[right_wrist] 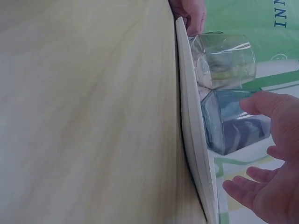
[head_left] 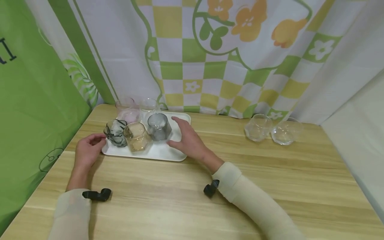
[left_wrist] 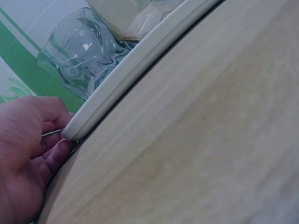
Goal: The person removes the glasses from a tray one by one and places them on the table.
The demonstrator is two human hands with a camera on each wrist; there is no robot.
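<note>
A white tray (head_left: 162, 154) lies on the table with several glasses on it. My left hand (head_left: 87, 150) pinches its left end, fingers and thumb at the rim, as the left wrist view shows close up. Nearest to that hand is a dark-tinted wavy glass (head_left: 117, 133). An amber glass (head_left: 137, 137) stands beside it, then a grey faceted glass (head_left: 159, 127). Behind them are a pinkish glass (head_left: 129, 111) and a clear glass (head_left: 149, 108). My right hand (right_wrist: 275, 140), thumb and fingers spread, is beside the grey glass and holds nothing.
Two clear glasses, one rounded (head_left: 258, 128) and one next to it (head_left: 283, 133), stand toward the back right of the wooden table (head_left: 168, 200). A patterned curtain (head_left: 192, 66) hangs along the back edge, and green cloth (head_left: 30, 116) hangs at the left.
</note>
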